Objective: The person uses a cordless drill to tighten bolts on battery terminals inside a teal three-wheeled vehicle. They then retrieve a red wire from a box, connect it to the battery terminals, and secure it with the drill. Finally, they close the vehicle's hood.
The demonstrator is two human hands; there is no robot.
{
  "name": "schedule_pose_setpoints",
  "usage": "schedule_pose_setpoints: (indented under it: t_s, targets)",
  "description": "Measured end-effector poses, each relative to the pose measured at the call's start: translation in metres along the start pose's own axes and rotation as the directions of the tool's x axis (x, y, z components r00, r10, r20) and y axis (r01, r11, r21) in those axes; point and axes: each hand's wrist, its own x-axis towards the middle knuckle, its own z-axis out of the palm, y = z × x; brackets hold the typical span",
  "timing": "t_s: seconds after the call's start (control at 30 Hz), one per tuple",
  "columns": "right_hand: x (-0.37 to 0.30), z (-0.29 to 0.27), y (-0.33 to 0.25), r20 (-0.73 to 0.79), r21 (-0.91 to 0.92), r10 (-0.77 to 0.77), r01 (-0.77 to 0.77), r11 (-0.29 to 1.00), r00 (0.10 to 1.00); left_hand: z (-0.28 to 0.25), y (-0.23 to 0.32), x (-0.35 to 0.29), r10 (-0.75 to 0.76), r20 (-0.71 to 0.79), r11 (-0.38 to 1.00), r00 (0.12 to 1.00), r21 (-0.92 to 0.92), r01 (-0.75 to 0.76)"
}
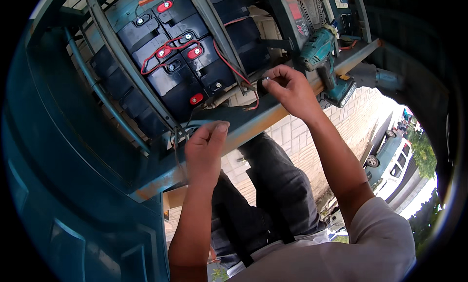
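My right hand point(290, 94) was at two o'clock from the middle of the view, thumb and forefinger nearly together on what looked like a small shiny piece point(266, 79), too tiny to identify. My left hand point(202, 148), at eight o'clock, was curled closed, thumb against forefinger; I saw nothing between the tips, though I couldn't be sure.

The black batteries point(168, 80) sat at eleven o'clock, packed inside a steel frame, their terminals facing up. A red wire point(257, 99) ran over the near edge of that frame, just to the eight o'clock side of my right fingertips. The rusty front rail point(258, 128) crossed below both hands.

What worried me most was that shiny piece. So slight a pinch could let it slip, and it might then drop into the gap beside the batteries; if it was metal, it might even bridge two terminals point(196, 99). The red wire's end hung near the steel, so a careless brush of my knuckles could push it into contact, a danger if it was live and bare. The cordless drill point(319, 50), at one o'clock from my right hand, could be knocked over if I swung that forearm outward.
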Motion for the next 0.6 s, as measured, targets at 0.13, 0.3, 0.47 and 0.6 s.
schedule_pose_setpoints:
  t_s: [0.13,0.3,0.47,0.6]
  targets:
    - [0.050,0.030,0.029,0.021,-0.175,-0.124,0.126,0.976,0.992,-0.021,-0.002,0.001,-0.086,-0.028,0.960,0.996,0.265,0.090]
    - [0.069,0.047,0.047,0.186,-0.394,-0.249,0.304,0.867,0.951,-0.019,-0.003,0.004,-0.095,-0.011,0.944,0.995,0.316,0.093]
    - [0.076,0.039,0.040,0.221,-0.361,-0.224,0.293,0.885,0.949,-0.001,0.003,0.030,-0.125,-0.011,0.955,0.992,0.268,0.123]
    - [0.072,0.027,0.029,0.230,-0.176,-0.196,0.238,0.955,0.953,0.016,0.013,0.054,-0.091,-0.011,0.949,0.996,0.301,0.090]
